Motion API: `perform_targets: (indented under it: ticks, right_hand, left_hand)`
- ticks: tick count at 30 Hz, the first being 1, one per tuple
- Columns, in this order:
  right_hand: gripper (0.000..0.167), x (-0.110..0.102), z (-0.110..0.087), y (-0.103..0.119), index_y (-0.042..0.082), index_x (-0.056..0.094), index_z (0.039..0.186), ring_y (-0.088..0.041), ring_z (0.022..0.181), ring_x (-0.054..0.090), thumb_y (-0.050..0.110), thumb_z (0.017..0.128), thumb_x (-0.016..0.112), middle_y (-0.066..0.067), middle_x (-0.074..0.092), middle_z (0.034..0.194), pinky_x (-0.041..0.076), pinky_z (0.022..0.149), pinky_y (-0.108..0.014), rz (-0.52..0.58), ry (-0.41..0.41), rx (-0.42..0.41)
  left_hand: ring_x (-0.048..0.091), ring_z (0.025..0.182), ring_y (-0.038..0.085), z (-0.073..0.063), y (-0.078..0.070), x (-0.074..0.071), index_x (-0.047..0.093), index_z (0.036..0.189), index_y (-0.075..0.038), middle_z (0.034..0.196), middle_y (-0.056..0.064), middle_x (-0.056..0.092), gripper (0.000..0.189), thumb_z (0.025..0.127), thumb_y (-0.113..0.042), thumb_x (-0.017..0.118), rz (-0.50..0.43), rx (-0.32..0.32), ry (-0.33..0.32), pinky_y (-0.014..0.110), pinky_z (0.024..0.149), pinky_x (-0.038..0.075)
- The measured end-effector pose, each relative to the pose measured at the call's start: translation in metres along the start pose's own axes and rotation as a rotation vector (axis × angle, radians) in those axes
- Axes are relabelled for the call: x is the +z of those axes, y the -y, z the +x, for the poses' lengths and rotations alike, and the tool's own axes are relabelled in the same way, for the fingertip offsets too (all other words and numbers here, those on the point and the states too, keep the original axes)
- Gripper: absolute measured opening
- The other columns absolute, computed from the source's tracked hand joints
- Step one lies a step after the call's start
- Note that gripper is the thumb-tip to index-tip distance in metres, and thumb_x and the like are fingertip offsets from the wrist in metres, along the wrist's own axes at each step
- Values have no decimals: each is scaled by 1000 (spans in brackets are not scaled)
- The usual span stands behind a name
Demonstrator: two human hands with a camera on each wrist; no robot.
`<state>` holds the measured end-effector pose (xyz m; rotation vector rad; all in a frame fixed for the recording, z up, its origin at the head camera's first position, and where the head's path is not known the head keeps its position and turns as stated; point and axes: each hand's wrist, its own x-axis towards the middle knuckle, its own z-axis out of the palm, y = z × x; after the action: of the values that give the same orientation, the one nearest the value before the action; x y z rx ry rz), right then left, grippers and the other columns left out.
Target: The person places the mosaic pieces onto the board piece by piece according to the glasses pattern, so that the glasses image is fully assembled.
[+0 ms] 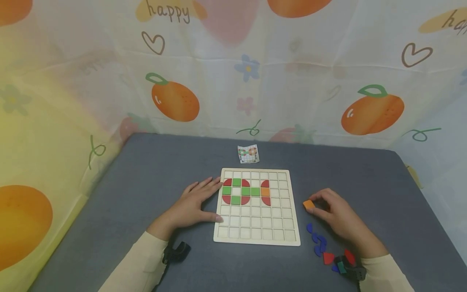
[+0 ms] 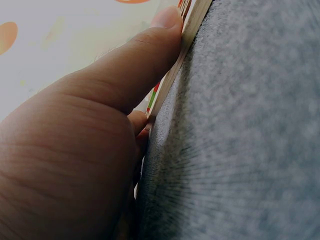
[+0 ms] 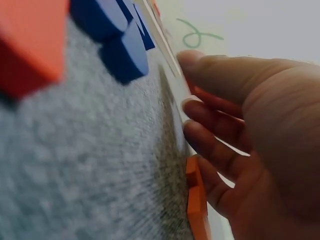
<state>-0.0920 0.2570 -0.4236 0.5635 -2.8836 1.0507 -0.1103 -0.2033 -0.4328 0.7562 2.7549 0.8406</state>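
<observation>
A pale wooden grid board lies on the table with red, green and orange pieces set in its upper rows. My left hand rests at the board's left edge, fingers extended and thumb on the rim. To the right of the board, my right hand pinches an orange square piece between thumb and fingers, apart from the board. In the right wrist view, orange pieces lie by the lower fingers. Loose blue pieces and a red piece lie below the right hand.
Beyond the board lies a small printed card with a coloured grid pattern. Near the right wrist are another red piece and a green piece, partly hidden by the wrist camera. A fruit-printed cloth hangs behind the grey table.
</observation>
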Motion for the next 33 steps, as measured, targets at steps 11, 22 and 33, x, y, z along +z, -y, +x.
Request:
perform_targets:
  ticks: [11, 22, 33]
  right_hand:
    - [23, -2, 11, 34, 7, 74, 117, -25, 104, 66, 19, 100, 84, -5, 67, 115, 56, 88, -52, 23, -70, 22]
    - [33, 25, 42, 63, -1, 71, 123, -30, 102, 63, 19, 100, 84, -12, 64, 119, 54, 89, -52, 32, -64, 87]
    - [37, 50, 67, 66, 0, 68, 128, -30, 101, 58, 26, 104, 79, -12, 62, 119, 52, 90, -51, 38, -27, 220]
  left_hand:
    - [16, 165, 29, 0, 1, 1, 37, 172, -16, 177, -2, 28, 112, 86, -67, 86, -1, -1, -4, 63, 125, 9]
    - [16, 165, 29, 0, 1, 0, 36, 172, -16, 178, -2, 27, 112, 86, -67, 86, -11, -1, 1, 63, 125, 8]
    - [15, 165, 28, -1, 2, 0, 36, 172, -16, 178, -2, 27, 112, 86, -67, 85, -4, 9, -3, 62, 126, 9]
